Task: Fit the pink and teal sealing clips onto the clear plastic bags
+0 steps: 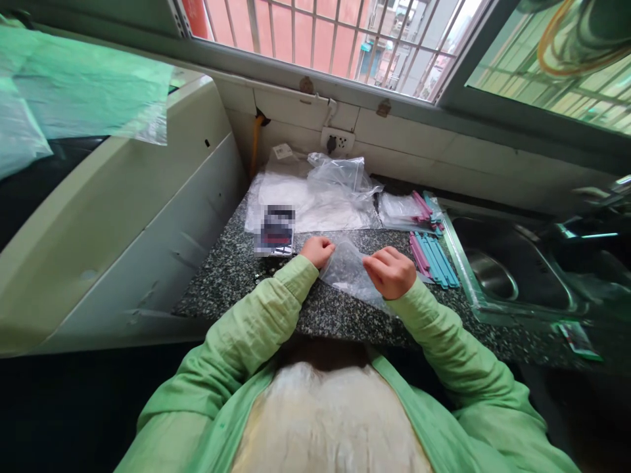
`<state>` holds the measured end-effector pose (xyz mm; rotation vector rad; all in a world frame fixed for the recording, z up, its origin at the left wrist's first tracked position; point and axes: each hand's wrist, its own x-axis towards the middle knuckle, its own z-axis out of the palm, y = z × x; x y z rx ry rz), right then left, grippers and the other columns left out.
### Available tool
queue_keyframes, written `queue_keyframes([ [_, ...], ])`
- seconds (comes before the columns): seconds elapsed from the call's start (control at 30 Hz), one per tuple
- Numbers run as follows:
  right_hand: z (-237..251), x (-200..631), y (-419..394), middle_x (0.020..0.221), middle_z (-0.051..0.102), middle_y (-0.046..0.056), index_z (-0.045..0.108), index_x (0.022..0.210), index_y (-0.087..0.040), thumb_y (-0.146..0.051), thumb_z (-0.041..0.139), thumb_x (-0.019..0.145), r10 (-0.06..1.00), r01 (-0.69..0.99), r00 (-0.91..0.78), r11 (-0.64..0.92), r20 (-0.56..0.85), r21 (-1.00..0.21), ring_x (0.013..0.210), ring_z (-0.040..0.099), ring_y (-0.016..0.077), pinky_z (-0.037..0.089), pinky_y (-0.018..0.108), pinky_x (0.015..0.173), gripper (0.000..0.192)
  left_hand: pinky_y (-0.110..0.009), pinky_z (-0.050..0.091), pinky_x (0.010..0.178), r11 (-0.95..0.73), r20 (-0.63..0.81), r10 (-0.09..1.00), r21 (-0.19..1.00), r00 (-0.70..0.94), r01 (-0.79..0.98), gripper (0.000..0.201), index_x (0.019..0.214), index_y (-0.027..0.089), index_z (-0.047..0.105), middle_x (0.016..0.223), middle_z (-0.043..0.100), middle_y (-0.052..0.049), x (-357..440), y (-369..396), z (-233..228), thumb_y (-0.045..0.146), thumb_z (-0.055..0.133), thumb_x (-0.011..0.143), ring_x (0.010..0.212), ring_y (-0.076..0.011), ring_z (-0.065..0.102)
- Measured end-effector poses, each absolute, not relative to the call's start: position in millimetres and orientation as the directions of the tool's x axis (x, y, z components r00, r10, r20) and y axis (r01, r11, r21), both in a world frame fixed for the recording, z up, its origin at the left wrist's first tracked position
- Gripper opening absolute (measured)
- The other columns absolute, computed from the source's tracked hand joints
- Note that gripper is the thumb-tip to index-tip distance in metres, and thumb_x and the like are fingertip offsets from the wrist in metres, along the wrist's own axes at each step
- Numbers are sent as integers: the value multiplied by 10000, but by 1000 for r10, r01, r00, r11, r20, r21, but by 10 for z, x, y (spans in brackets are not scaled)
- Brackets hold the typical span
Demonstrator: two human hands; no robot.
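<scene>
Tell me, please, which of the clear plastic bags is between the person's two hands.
The bag nearest the front edge of the counter, held by the left hand and right hand; the other bags lie behind, toward the wall.

Window (340,43) daylight (edges stretched wide); lower corners dark.

Probably a kitchen: sink (530,256), speckled counter (325,315).

The near bag (345,266) is showing thin, glossy plastic; the counter (325,318) is looking like polished stone; at right, the metal sink (465,279) is gleaming; 2 cloth sleeves (246,322) are appearing matt.
</scene>
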<state>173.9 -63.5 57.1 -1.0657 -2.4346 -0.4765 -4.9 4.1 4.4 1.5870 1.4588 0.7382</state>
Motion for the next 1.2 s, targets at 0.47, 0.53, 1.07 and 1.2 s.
queue_keyframes([
  [0.47, 113, 1592, -705, 932, 611, 68, 596, 711, -179, -199, 425, 817, 572, 663, -728, 727, 378, 176, 724, 473, 148, 333, 279, 598, 202, -181, 346, 367, 263, -310, 939, 926, 150, 270, 156, 597, 120, 537, 353, 389, 76, -14, 29, 103, 122, 470, 738, 317, -57, 386],
  [0.53, 82, 1588, -684, 940, 613, 65, 596, 713, -181, -213, 432, 815, 575, 660, -731, 732, 367, 169, 719, 479, 146, 338, 277, 596, 196, -178, 339, 363, 251, -301, 940, 929, 159, 272, 178, 605, 120, 536, 357, 383, 74, -17, 38, 80, 162, 460, 760, 315, -55, 384],
  [1.07, 17, 1400, -625, 879, 632, 48, 587, 713, -182, -195, 443, 815, 661, 743, -658, 648, 361, 167, 659, 510, 118, 306, 271, 552, 177, -223, 246, 448, -125, -16, 978, 756, 210, 642, 295, 464, 158, 439, 420, 360, 48, -40, -15, 161, 342, 538, 672, 442, -80, 370],
  [1.2, -13, 1353, -597, 801, 626, 50, 587, 702, -179, -192, 450, 803, 688, 767, -634, 617, 354, 174, 623, 504, 119, 281, 281, 527, 172, -233, 211, 457, -180, 43, 977, 699, 210, 692, 335, 432, 173, 363, 413, 318, 50, -33, -4, 135, 349, 526, 666, 452, -80, 316],
])
